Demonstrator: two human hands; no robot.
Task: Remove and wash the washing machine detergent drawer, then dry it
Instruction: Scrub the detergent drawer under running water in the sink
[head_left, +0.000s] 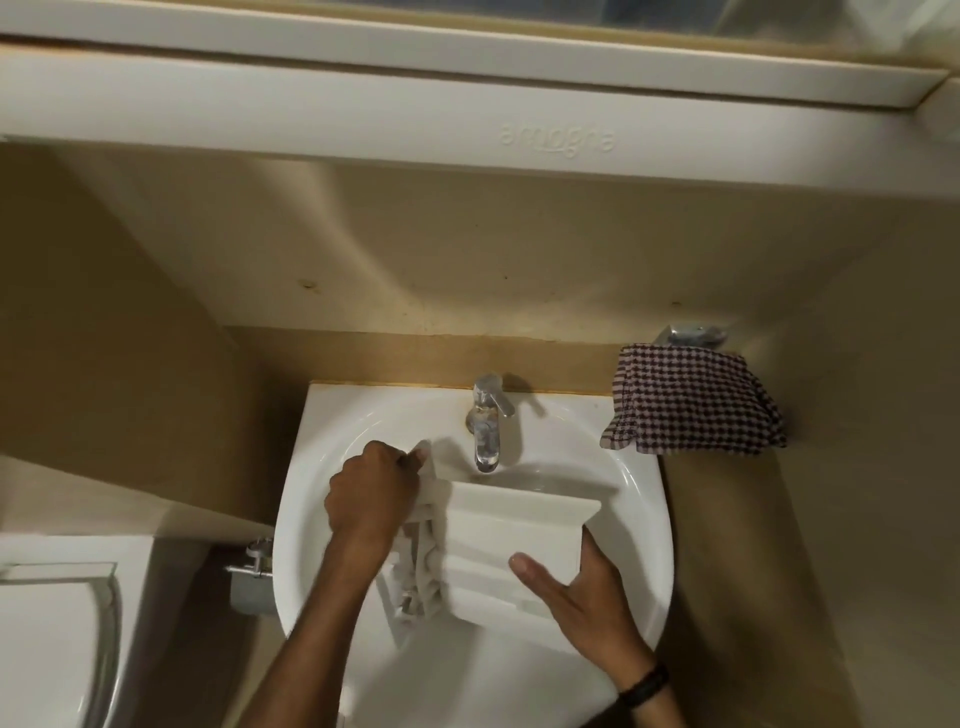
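Note:
The white plastic detergent drawer (509, 540) is held over the white sink (644, 525), below the chrome tap (485, 431). My right hand (576, 597) grips the drawer's right end, thumb on its top face and fingers round the edge. My left hand (374, 499) is curled round a white piece (423, 556) at the drawer's left side; whether that piece is cloth or part of the drawer is unclear. No running water is visible at the tap.
A checked cloth (691, 405) hangs at the sink's back right corner, under a chrome fitting (691, 335). A toilet (57, 634) stands at the lower left. A white cabinet or shelf (467, 104) overhangs above. Beige walls close in on both sides.

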